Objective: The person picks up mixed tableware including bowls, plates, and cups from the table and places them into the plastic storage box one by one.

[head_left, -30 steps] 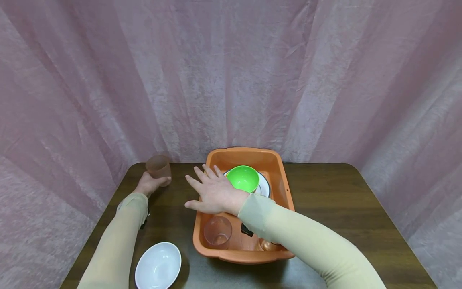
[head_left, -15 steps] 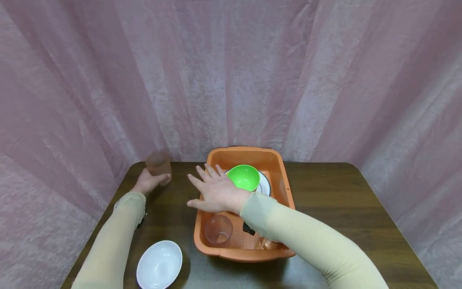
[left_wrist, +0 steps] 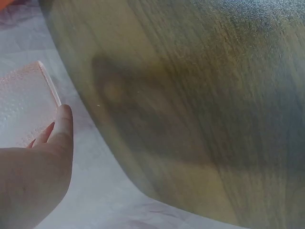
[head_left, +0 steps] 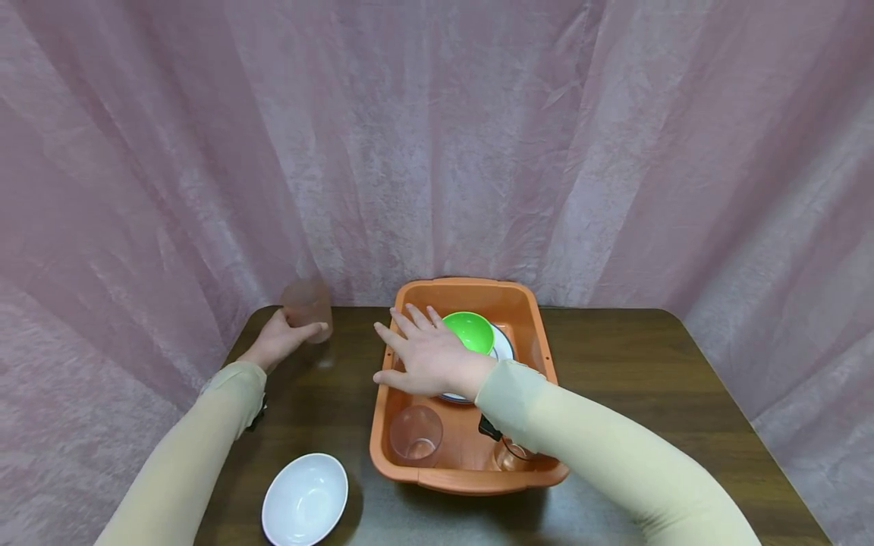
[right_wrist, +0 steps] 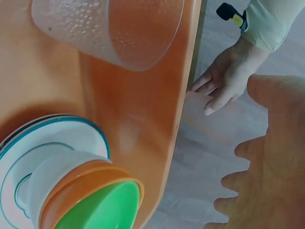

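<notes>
At the table's back left corner my left hand (head_left: 278, 338) grips a translucent pinkish plastic tumbler (head_left: 307, 307), thumb on its near side. In the left wrist view the fingers wrap the tumbler (left_wrist: 26, 107) near its rim or base edge; most of the hand's grip is out of that view. My right hand (head_left: 437, 358) hovers over the left side of an orange basin (head_left: 478, 479), fingers spread and holding nothing. Beneath and beside it, a green bowl (head_left: 471, 329) tops a stack of bowls on white plates (head_left: 505, 347) with a dark rim.
Inside the basin's near left corner stands another clear tumbler (head_left: 416, 434). A clear glass item (head_left: 512, 456) lies near right, partly hidden by the right sleeve. A white bowl (head_left: 305, 498) sits on the wooden table (head_left: 614, 394), left of the basin. A pink curtain (head_left: 437, 152) hangs behind.
The left hand has raised the tumbler slightly and shifted it a little right. My right hand has drifted a little to the right over the basin, still spread.
</notes>
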Demonstrator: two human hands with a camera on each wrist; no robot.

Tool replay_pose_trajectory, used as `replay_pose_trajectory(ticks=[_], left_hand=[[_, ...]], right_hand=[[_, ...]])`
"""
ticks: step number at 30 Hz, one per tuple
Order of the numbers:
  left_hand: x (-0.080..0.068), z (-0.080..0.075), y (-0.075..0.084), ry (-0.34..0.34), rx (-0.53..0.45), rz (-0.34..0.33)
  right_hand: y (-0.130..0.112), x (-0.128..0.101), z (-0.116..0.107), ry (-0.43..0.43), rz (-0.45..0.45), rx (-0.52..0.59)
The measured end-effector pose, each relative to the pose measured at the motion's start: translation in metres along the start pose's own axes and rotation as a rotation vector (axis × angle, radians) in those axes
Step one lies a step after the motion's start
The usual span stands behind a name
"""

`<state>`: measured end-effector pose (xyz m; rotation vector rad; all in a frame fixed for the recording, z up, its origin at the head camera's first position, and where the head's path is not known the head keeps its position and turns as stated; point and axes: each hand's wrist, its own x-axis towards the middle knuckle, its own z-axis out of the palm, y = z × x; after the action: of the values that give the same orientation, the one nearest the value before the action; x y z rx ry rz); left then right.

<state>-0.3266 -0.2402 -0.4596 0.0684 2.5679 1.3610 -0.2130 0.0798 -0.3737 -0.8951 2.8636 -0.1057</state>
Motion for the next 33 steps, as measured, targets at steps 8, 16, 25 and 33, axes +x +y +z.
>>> replay_pose_trajectory(ticks=[8, 16, 25, 33], left_hand=[[-0.016, -0.004, 0.015, 0.007, 0.002, 0.077], [-0.034, -0.004, 0.034, -0.026, 0.006, 0.131], [-0.052, 0.008, 0.062, -0.067, 0.002, 0.204], [-0.064, 0.026, 0.084, -0.142, -0.03, 0.306]], right_hand=[[0.011, -0.013, -0.006, 0.01, -0.016, 0.021], [0.02, -0.031, -0.013, 0.047, -0.031, 0.013], [0.032, -0.052, -0.015, 0.072, -0.007, -0.012], [0.044, -0.074, -0.014, 0.1, -0.005, 0.016]])
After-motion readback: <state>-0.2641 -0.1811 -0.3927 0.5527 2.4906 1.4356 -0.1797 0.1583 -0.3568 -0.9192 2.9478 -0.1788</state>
